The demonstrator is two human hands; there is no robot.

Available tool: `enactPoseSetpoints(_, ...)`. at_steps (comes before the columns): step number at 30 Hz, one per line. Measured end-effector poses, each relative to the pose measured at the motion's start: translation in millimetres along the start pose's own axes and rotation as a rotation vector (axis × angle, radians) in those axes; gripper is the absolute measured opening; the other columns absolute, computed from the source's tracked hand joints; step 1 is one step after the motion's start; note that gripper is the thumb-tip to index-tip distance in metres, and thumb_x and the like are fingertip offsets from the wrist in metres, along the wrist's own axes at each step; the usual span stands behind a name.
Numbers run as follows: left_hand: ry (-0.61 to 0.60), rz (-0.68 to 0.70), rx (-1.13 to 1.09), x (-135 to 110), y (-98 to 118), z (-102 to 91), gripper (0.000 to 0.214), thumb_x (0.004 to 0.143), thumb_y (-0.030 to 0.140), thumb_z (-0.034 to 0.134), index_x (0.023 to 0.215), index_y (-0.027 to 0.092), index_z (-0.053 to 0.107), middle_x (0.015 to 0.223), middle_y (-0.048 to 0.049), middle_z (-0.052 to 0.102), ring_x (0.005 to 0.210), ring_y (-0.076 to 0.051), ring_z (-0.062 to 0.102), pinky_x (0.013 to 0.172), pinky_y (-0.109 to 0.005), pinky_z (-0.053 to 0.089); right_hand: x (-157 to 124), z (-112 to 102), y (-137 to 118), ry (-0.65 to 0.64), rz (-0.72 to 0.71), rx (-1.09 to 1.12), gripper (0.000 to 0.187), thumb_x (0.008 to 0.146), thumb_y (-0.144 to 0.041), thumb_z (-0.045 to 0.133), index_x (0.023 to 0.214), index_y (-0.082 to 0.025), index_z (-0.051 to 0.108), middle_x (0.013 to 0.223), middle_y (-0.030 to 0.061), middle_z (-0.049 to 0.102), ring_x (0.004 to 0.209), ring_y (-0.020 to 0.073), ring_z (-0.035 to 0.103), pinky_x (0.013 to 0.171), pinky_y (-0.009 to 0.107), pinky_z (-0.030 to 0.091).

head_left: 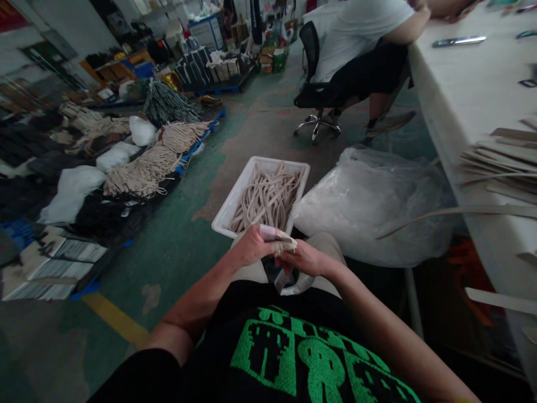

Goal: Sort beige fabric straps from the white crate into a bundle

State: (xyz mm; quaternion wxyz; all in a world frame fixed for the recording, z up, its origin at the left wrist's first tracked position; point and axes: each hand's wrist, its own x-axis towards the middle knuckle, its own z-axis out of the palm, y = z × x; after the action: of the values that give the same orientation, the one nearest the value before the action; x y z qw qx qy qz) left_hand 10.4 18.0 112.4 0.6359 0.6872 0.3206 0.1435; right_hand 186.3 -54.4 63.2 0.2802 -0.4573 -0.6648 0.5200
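In front of my lap, my left hand (250, 246) and my right hand (305, 258) meet, fingers closed on a pale flat strap (289, 288). Part of the strap lies over the left fingers, and a loop of it hangs below the right hand towards my black shirt. How the strap runs between the fingers is hidden and slightly blurred. Just beyond the hands, on the floor, stands a white plastic tray (230, 206) heaped with similar beige straps (268, 196).
A clear plastic bag (369, 207) with white contents sits right of the tray. At right is a white table (453, 95) with beige strips (503, 162) overhanging its edge. A seated person (364, 39) is ahead on an office chair (312, 95). Cord bundles (142, 170) lie at left.
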Motion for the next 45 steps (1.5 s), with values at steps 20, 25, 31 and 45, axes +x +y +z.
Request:
enactPoseSetpoints(20, 0.307, 0.004, 0.174, 29.6, -9.6, -35.3, 0.040, 0.072, 0.054, 0.075, 0.065, 0.015, 0.070, 0.054, 0.0005, 0.063, 0.048, -0.009, 0.054, 0.052, -0.021, 0.046, 19.5, 5.9, 51.4, 0.434, 0.000, -0.329, 0.074, 0.079, -0.042, 0.073, 0.145, -0.021, 0.048, 0.147, 0.0153, 0.054, 0.127, 0.0303, 0.057, 0.103, 0.044, 0.047)
enactPoseSetpoints(25, 0.202, -0.061, 0.298, 33.5, -10.7, -22.2, 0.028, 0.077, 0.042, 0.073, 0.087, 0.016, 0.078, 0.055, 0.0010, 0.065, 0.049, -0.011, 0.057, 0.051, -0.021, 0.045, 50.9, -8.8, 35.6, 0.309, -0.090, -0.291, 0.021, 0.094, -0.029, 0.052, 0.100, -0.019, 0.070, 0.094, 0.0042, 0.075, 0.087, 0.0207, 0.068, 0.081, 0.031, 0.051)
enactPoseSetpoints(31, 0.220, 0.014, 0.204, 26.7, -20.2, -17.2, 0.032, 0.077, 0.046, 0.073, 0.087, 0.016, 0.079, 0.055, -0.0003, 0.065, 0.049, -0.012, 0.058, 0.051, -0.022, 0.046, 51.8, 3.7, 34.6, 0.281, -0.141, -0.336, 0.029, 0.095, -0.020, 0.042, 0.080, -0.020, 0.066, 0.087, 0.0053, 0.073, 0.087, 0.0202, 0.065, 0.093, 0.033, 0.045)
enactPoseSetpoints(45, 0.295, 0.053, -0.073, 0.1, -27.1, -29.2, 0.044, 0.066, 0.054, 0.083, 0.082, 0.013, 0.077, 0.059, -0.0031, 0.067, 0.050, -0.010, 0.055, 0.049, -0.021, 0.047, 23.6, 29.2, 67.9, 0.169, 0.047, -0.185, 0.026, 0.095, -0.036, 0.050, 0.097, -0.017, 0.068, 0.082, 0.0047, 0.071, 0.074, 0.0186, 0.065, 0.070, 0.027, 0.046)
